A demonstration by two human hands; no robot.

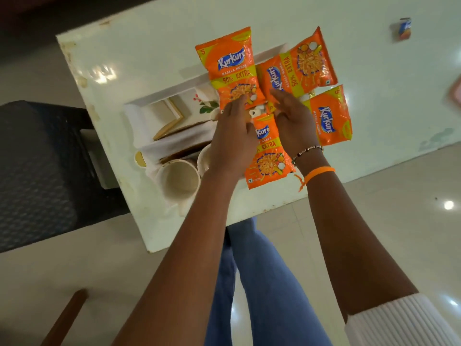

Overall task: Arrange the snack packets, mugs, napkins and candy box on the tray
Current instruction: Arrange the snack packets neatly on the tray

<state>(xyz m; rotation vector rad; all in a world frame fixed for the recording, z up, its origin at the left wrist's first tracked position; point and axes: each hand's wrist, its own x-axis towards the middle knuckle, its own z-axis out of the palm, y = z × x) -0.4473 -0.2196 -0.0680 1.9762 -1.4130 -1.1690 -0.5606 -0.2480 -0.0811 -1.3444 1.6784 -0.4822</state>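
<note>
Four orange Kurkure snack packets lie fanned over the right part of the white tray (172, 89): one at the upper left (232, 66), one at the upper right (303, 61), one at the right (330, 118), one nearest me (269, 158). My left hand (233, 138) rests flat with its fingertips on the lower edge of the upper-left packet. My right hand (291, 118) lies with its fingers on the lower end of the upper-right packet. A cream mug (178, 181) lies at the tray's near-left corner, and a second mug (204, 158) is half hidden by my left wrist. White napkins (174, 144) and a gold-edged box (169, 118) fill the left part.
The tray sits on a white table (124, 58) whose near edge runs just beyond my knees. A small packet (404, 28) lies far right on the table, and a pink thing (456, 92) shows at the frame's right edge. A dark chair (37, 158) stands on the left.
</note>
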